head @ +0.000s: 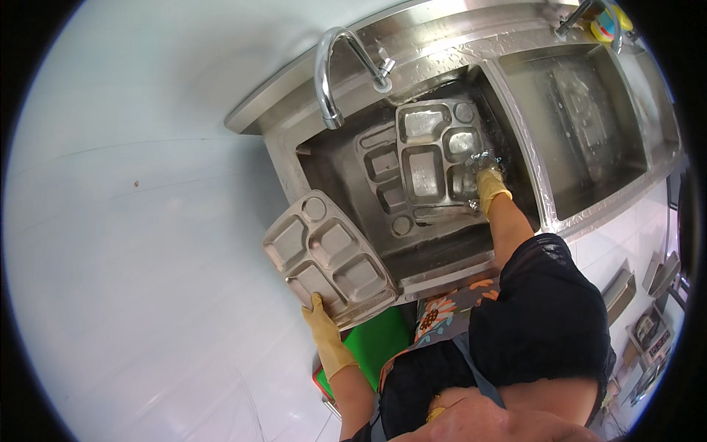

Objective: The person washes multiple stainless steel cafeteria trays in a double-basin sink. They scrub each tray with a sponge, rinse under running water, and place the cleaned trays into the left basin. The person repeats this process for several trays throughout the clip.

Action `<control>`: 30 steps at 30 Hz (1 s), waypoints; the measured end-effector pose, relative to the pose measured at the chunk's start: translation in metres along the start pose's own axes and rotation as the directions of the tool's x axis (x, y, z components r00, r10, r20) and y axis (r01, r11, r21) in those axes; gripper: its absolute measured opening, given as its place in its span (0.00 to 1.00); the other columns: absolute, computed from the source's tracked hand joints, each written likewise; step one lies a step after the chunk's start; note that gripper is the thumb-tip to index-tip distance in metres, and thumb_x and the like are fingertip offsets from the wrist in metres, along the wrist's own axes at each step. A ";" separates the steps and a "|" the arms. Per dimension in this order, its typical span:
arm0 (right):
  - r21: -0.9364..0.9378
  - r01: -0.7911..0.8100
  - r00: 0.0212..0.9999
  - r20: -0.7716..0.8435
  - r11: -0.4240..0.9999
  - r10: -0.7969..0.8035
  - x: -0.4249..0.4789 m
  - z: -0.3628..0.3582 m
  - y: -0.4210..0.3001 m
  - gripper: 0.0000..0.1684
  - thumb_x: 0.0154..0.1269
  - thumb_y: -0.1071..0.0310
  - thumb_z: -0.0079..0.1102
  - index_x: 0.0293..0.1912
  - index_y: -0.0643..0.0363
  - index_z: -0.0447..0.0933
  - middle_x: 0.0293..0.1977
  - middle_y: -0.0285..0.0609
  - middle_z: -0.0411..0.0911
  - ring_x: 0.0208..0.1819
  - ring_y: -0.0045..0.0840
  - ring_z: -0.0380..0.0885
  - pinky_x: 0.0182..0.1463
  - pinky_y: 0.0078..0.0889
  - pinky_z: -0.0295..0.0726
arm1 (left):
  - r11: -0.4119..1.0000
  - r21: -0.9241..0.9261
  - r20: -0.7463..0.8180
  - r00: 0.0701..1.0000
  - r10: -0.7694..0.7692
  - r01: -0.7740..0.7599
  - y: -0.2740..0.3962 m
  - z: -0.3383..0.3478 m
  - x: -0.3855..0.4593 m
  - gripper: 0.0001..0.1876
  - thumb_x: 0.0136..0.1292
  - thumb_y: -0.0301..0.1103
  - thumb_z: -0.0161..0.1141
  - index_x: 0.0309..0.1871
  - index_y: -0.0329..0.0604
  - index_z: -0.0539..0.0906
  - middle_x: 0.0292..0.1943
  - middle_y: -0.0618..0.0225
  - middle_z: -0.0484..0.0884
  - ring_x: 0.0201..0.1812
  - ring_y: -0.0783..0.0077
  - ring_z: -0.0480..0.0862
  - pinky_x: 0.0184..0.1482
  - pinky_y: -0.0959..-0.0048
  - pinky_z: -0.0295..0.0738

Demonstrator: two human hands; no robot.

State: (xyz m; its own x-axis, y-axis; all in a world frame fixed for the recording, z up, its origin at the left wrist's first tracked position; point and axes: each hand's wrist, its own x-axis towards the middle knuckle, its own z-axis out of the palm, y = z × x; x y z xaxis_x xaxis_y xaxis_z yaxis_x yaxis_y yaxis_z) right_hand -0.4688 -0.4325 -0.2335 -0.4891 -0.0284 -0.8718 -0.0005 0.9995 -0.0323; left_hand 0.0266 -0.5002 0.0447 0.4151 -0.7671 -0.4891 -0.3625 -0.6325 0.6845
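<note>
My left hand point(320, 317), in a yellow rubber glove, grips the lower edge of a stainless steel compartment tray point(334, 235), its thumb in a compartment. That tray tilts over the left rim of the sink basin. Inside the basin, my right hand point(490, 182), gloved alike, reaches down at the right side of another compartment tray point(450, 152); its fingers are hidden by splashing water and glare, so its hold cannot be told. Under that tray, a further metal tray point(382, 163) lies at the basin's bottom.
A curved chrome faucet point(326, 77) stands behind the basin. To the right, a second basin point(585, 127) holds cloudy water with trays below the surface. A yellow bottle point(607, 25) stands at the far right back. Something green point(381, 342) with a red edge is below, near my left forearm.
</note>
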 end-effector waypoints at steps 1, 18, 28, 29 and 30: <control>0.030 -0.046 0.999 0.024 0.998 0.045 0.008 0.005 0.001 0.39 0.58 0.46 0.62 0.65 0.55 0.67 0.62 0.52 0.70 0.64 0.42 0.69 0.66 0.39 0.70 | 1.000 -0.020 0.029 1.000 -0.003 0.003 0.002 0.001 0.002 0.38 0.65 0.43 0.61 0.67 0.21 0.59 0.65 0.47 0.67 0.63 0.59 0.70 0.65 0.66 0.65; -0.332 0.672 0.552 -0.373 0.662 -0.746 -0.247 -0.090 -0.031 0.16 0.62 0.60 0.53 0.38 0.65 0.78 0.42 0.60 0.78 0.46 0.52 0.78 0.53 0.47 0.76 | 0.998 -0.056 -0.021 1.000 -0.011 0.010 0.014 -0.001 -0.022 0.33 0.65 0.45 0.59 0.65 0.28 0.65 0.57 0.50 0.75 0.53 0.57 0.77 0.58 0.64 0.72; -0.367 0.846 0.177 -0.491 0.387 -0.853 -0.350 -0.137 -0.001 0.10 0.58 0.67 0.59 0.37 0.62 0.79 0.38 0.58 0.79 0.45 0.51 0.77 0.49 0.44 0.75 | 0.991 0.017 -0.067 0.988 0.136 -0.135 -0.027 -0.013 0.006 0.31 0.64 0.46 0.59 0.62 0.31 0.68 0.54 0.49 0.77 0.51 0.55 0.79 0.53 0.60 0.73; -0.334 0.854 0.203 -0.491 0.398 -0.847 -0.361 -0.136 -0.002 0.10 0.58 0.66 0.59 0.37 0.63 0.79 0.38 0.57 0.79 0.44 0.50 0.77 0.49 0.43 0.75 | 0.992 0.028 -0.066 0.990 0.121 -0.119 -0.029 -0.016 0.005 0.31 0.64 0.46 0.59 0.62 0.31 0.68 0.54 0.49 0.77 0.51 0.54 0.79 0.53 0.60 0.73; -0.300 0.860 0.230 -0.494 0.413 -0.838 -0.369 -0.135 -0.003 0.11 0.58 0.66 0.59 0.37 0.63 0.79 0.37 0.57 0.79 0.44 0.49 0.77 0.48 0.42 0.74 | 0.994 0.040 -0.060 0.992 0.108 -0.106 -0.029 -0.018 0.005 0.30 0.65 0.47 0.58 0.61 0.30 0.68 0.54 0.48 0.77 0.50 0.54 0.79 0.53 0.60 0.73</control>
State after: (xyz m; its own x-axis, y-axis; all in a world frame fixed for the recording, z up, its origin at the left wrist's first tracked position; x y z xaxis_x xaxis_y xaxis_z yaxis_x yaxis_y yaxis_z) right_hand -0.4062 -0.4225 0.1549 -0.5431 -0.8369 0.0681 -0.6827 0.3929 -0.6161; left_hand 0.0540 -0.4839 0.0321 0.4230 -0.8232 -0.3787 -0.4372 -0.5515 0.7104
